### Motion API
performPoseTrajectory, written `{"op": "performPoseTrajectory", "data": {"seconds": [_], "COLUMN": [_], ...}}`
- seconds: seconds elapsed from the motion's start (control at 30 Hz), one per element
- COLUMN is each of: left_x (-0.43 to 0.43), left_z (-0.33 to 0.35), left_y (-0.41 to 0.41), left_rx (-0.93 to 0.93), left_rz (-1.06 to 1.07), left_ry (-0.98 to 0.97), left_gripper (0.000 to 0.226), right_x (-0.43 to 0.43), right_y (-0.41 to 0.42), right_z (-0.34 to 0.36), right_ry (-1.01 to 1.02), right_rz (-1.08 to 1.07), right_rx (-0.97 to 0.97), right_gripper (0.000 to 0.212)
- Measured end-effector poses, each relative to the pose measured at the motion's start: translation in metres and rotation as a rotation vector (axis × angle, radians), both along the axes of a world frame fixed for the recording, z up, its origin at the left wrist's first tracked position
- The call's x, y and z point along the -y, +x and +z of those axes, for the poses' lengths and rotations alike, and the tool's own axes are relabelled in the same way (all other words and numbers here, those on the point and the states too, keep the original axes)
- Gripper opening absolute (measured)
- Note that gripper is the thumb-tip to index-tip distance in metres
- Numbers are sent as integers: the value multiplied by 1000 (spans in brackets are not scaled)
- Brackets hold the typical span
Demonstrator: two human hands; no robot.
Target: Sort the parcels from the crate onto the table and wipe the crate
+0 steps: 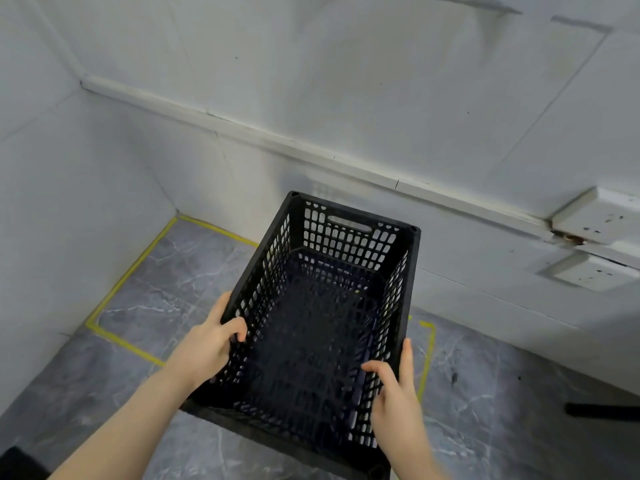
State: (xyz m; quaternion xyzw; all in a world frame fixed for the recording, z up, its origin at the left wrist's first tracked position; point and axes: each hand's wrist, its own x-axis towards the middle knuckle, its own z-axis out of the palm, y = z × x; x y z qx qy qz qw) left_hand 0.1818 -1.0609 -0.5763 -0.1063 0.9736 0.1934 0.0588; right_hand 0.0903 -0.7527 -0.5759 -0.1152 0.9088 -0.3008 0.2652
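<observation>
a: where's the crate on your feed?

b: i've got the black crate (322,327) mid-frame, its near end toward me, over the grey marbled floor (156,265). its far end sits above a rectangle of yellow tape (131,271) laid on the floor beside the white wall (346,81). i can't tell whether its base touches the floor.

a: and the hands?

b: both are on it. the left hand (207,344) grips the left long wall, thumb hooked over the rim into the crate, fingers (221,303) wrapped round the outside. the right hand (394,403) holds the right long wall, thumb inside against the mesh, one finger stretched up along the outer edge.

a: what shows inside?

b: i see the perforated bottom and side walls, and a handle slot (349,224) in the far short wall.
</observation>
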Motion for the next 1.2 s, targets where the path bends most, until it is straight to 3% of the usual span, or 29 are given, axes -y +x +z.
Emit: {"op": "performPoseTrajectory", "data": {"seconds": [0.3, 0.53, 0.8, 1.07, 1.2], "left_x": [13, 14, 11, 7, 2], "left_z": [-33, -50, -49, -40, -30], "left_y": [-11, 13, 11, 11, 12], "left_rx": [-5, 90, 86, 100, 176], "left_rz": [3, 122, 266, 287, 347], "left_ry": [-65, -46, -2, -7, -55], "left_gripper": [51, 40, 23, 26, 55], "right_x": [15, 20, 15, 16, 14], "right_y": [4, 19, 17, 15, 12], "right_z": [-29, -34, -35, -27, -17], "right_ry": [39, 176, 169, 168, 140], "right_rz": [-7, 90, 96, 90, 71], "right_rx": [-24, 18, 8, 14, 39], "right_gripper": [59, 58, 51, 52, 54]}}
